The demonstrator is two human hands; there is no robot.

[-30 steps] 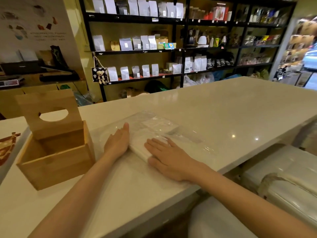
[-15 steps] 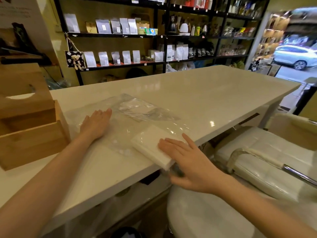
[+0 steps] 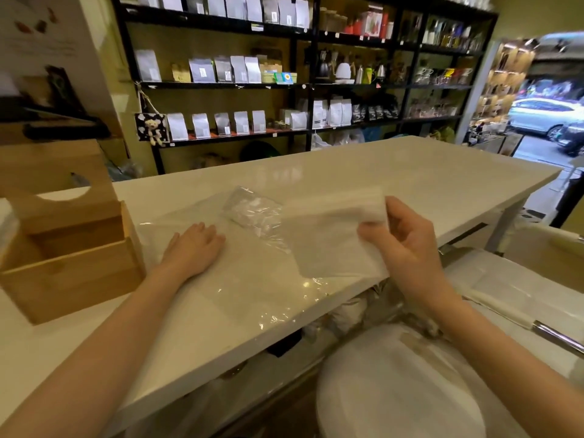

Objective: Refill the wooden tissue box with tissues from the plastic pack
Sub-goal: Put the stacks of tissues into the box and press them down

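Head view: your right hand (image 3: 407,245) pinches the far right corner of the tissue stack (image 3: 331,238), lifting it tilted above the counter (image 3: 410,172) edge, its long axis running left-right. Your left hand (image 3: 194,248) lies flat, fingers spread, on the clear plastic pack (image 3: 252,279). The wooden tissue box (image 3: 72,270) stands open at left.
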